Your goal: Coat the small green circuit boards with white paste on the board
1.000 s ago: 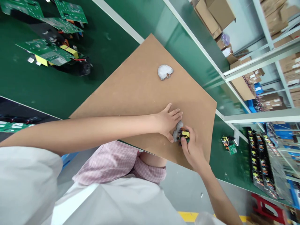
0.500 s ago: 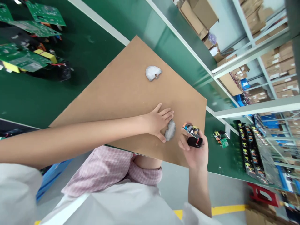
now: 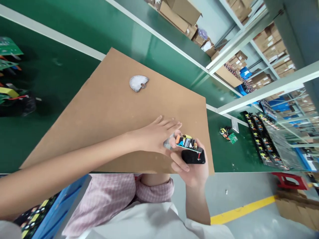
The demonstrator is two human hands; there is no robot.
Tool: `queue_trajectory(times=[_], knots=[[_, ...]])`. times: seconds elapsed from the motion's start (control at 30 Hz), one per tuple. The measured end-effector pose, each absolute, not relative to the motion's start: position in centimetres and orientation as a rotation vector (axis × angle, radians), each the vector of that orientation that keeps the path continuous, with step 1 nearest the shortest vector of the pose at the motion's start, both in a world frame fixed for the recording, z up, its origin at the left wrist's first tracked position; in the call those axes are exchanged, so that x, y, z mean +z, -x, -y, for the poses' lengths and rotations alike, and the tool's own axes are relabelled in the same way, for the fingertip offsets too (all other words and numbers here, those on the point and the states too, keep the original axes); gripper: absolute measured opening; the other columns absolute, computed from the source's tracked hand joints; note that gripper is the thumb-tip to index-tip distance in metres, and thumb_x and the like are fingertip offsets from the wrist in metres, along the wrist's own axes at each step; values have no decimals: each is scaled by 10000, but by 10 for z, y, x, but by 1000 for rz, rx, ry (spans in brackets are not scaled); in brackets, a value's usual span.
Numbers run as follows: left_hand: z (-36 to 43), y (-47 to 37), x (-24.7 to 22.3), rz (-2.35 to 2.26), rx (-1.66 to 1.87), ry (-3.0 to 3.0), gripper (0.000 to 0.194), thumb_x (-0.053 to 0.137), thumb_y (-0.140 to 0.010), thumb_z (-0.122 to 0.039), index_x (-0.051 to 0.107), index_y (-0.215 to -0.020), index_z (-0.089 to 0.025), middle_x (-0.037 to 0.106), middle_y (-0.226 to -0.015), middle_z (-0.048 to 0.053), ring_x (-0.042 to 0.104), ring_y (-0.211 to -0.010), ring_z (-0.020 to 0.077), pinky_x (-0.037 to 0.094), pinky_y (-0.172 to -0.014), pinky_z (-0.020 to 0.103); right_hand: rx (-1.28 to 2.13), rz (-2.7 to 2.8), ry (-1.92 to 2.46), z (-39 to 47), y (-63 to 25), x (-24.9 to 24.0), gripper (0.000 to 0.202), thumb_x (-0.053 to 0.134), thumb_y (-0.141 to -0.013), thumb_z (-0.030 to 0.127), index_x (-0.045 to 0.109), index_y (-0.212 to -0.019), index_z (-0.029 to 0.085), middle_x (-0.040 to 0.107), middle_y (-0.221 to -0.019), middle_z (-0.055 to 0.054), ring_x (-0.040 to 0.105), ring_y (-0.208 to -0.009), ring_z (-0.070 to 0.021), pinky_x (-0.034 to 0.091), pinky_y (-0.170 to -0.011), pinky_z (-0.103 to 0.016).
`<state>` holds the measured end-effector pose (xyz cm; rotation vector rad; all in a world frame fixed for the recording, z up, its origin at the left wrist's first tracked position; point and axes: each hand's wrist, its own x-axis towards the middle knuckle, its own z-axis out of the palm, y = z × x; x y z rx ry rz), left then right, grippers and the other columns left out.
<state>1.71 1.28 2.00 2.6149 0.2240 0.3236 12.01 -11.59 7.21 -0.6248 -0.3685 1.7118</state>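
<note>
My right hand point(image 3: 193, 169) holds a small circuit board point(image 3: 186, 142) with coloured parts and a black block point(image 3: 193, 156) wired to it, lifted just above the near edge of a brown board point(image 3: 112, 109). My left hand point(image 3: 156, 136) lies flat on the brown board with fingers spread, resting beside a grey-white putty lump point(image 3: 167, 142) that is mostly hidden behind it and the circuit board. A second grey-white lump point(image 3: 138, 82) sits farther back on the brown board.
The brown board lies on a green bench point(image 3: 62, 66). Green circuit boards point(image 3: 10, 53) lie at far left. A small board point(image 3: 228, 134) and trays of assemblies point(image 3: 264, 142) are at right. Shelves hold cardboard boxes point(image 3: 181, 13). A blue bin point(image 3: 57, 209) sits below.
My right hand lifted the small circuit board off the putty lump and turned it up toward me. My left hand stayed flat by the lump. The view swung left.
</note>
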Motion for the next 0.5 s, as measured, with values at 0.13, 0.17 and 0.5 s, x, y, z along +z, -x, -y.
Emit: queue_trajectory(times=[0.13,0.17,0.5], knots=[[-13,-18,22,-173,399,-2581,712,400,-812,-606,261,-1377,-195,257,-1462,90,240,-1334,257,156,-1076,444,1715,362,599,118,-123,71,254,382,-878,427,505,-995,238,504,-897,19,224,-362,-15,143,-367,-190],[-14,-18,22,-164,413,-2577,699,403,-815,-599,278,-1370,-193,271,-1457,88,248,-1332,255,171,-1076,437,1711,365,600,118,-124,71,256,383,-877,427,505,-1000,238,506,-896,19,227,-363,-15,146,-369,-190],[-21,-20,31,-23,710,-2289,346,429,-871,-296,530,-1174,-162,542,-1241,95,447,-1206,194,327,-1035,372,1613,466,730,122,-125,69,246,422,-855,415,509,-1019,253,527,-880,22,240,-382,-29,173,-423,-210]])
